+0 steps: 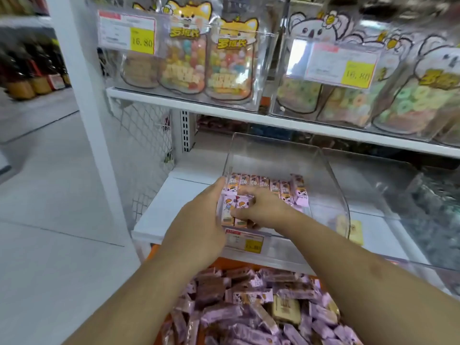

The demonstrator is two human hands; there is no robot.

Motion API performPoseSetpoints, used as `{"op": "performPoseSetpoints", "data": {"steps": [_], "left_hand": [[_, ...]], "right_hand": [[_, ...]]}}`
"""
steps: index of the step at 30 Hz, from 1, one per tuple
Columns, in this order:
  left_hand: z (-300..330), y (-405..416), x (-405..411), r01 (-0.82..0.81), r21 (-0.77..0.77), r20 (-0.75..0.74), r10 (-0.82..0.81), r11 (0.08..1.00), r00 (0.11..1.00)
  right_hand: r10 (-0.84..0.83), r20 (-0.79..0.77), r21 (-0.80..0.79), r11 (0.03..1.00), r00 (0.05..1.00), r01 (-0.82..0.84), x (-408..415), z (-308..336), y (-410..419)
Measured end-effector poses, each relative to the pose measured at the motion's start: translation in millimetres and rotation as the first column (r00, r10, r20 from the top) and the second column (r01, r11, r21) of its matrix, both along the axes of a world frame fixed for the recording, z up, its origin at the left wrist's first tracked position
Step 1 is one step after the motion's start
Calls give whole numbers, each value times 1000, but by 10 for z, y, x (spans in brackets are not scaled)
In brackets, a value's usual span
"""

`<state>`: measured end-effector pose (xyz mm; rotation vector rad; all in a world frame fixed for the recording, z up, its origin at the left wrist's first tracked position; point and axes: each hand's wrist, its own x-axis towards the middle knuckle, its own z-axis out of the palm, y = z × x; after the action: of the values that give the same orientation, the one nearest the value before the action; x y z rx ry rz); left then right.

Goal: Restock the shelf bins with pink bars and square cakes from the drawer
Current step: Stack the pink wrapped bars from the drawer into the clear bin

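A clear shelf bin (333, 175) holds a back row of upright pink bars (273, 186). My right hand (263, 207) reaches into the bin's front left corner, its fingers curled round a few pink bars (240, 204) standing there. My left hand (199, 220) lies flat against the outside of the bin's left wall. Below, the open orange drawer (154, 252) is heaped with loose pink bars (249, 314), and one tan square cake (286, 310) lies among them. More square cakes (354, 230) show through the neighbouring clear bin on the right.
A yellow price tag (245, 241) hangs on the bin's front. The shelf above (224, 108) carries clear bins of candy bags (229, 66) close over the work area. A white upright post (82, 95) stands to the left, with open aisle floor beyond it.
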<state>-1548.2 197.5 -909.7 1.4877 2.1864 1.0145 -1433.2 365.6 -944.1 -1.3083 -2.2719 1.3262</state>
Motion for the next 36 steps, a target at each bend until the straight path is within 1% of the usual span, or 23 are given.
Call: {"op": "performPoseSetpoints", "data": {"steps": [3,4,7,9,13,15,18,23,26,29,33,36], "left_hand": [[-31,2,8,4,18,2,-4,1000,1000],[-30,4,11,-2,24,-4,2,1000,1000],[-26,13,25,-14,37,-23,15,999,1000],[-26,12,26,-14,34,-23,15,999,1000],[-19,0,19,-14,22,-1,14,1000,1000],[-8,-2,25,-16,21,-3,16,1000,1000],[-5,8,31,-22,13,-6,22,1000,1000],[13,4,45,-23,-2,5,23,1000,1000],[52,-26,61,13,3,75,-13,1000,997],[113,-85,87,51,22,101,-53,998,993],[184,-203,153,66,58,43,-69,996,997],[223,-365,233,45,39,-13,-44,998,999]], "right_hand": [[71,82,159,984,994,-83,25,3,40],[81,107,191,976,991,-101,39,-1,55],[96,142,241,962,985,-128,61,-68,121],[121,207,278,944,971,-177,60,-91,150],[204,270,294,913,941,-282,38,-52,145],[197,290,310,907,937,-287,14,-46,138],[187,280,326,904,942,-276,-20,-54,145],[207,320,329,891,925,-313,14,-73,156],[189,273,328,904,943,-276,80,-38,113],[130,224,369,906,966,-208,217,133,10],[51,121,395,914,991,-95,577,424,-283],[32,18,399,916,999,-37,937,563,-625]]}}
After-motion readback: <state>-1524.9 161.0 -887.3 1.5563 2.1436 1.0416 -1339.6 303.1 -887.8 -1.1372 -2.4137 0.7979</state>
